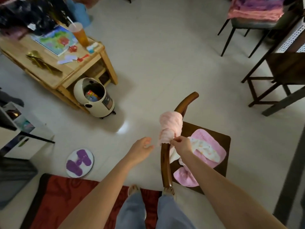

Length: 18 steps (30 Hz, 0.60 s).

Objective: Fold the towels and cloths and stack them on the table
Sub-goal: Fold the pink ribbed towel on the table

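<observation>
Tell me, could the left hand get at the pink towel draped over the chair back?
Probably yes. The left hand is open just beside the pink towel, with nothing between them; the right hand already pinches its lower edge.

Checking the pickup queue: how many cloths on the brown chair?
3 visible: a pale pink towel draped over the backrest, a pink towel on the seat, a printed white cloth on it. More may be hidden underneath.

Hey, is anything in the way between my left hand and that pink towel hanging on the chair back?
Nothing visible. The left hand is open beside the pink towel, with only a bare gap between them. The right hand already pinches the towel's lower edge at the chair back.
</observation>
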Each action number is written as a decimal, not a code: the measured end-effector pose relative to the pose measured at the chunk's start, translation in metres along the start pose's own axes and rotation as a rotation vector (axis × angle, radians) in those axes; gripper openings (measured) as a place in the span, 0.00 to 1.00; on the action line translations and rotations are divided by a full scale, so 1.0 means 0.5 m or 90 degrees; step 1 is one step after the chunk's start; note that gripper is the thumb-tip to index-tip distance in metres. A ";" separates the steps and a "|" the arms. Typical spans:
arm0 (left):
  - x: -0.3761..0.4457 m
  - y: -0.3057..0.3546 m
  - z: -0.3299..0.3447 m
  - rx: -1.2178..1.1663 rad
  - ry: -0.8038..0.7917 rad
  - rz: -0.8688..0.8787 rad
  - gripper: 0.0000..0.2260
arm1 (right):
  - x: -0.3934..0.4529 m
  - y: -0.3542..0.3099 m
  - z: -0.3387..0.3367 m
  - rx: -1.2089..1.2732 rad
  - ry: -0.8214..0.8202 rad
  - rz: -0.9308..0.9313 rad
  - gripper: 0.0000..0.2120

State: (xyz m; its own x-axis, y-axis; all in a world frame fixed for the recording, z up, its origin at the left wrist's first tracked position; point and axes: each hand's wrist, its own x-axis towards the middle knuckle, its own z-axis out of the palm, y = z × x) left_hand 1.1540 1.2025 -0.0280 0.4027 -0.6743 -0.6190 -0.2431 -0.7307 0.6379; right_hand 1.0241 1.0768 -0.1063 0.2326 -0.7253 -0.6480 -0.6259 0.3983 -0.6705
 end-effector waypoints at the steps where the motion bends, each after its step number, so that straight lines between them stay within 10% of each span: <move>1: 0.009 -0.001 -0.002 0.026 -0.008 0.010 0.23 | -0.001 -0.010 -0.001 -0.004 -0.017 -0.017 0.06; 8: 0.048 0.047 0.004 0.023 0.018 0.170 0.35 | -0.061 -0.132 -0.080 0.212 -0.058 -0.120 0.06; 18: 0.028 0.255 -0.034 -0.017 -0.195 0.438 0.09 | -0.179 -0.245 -0.227 0.234 0.210 -0.196 0.06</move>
State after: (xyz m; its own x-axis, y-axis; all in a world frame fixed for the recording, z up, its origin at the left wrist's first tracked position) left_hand 1.1438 1.1018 0.0527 -0.0971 -0.9799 -0.1743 -0.3282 -0.1338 0.9351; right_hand 0.9953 1.0290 0.0749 0.0824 -0.9515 -0.2963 -0.2523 0.2677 -0.9299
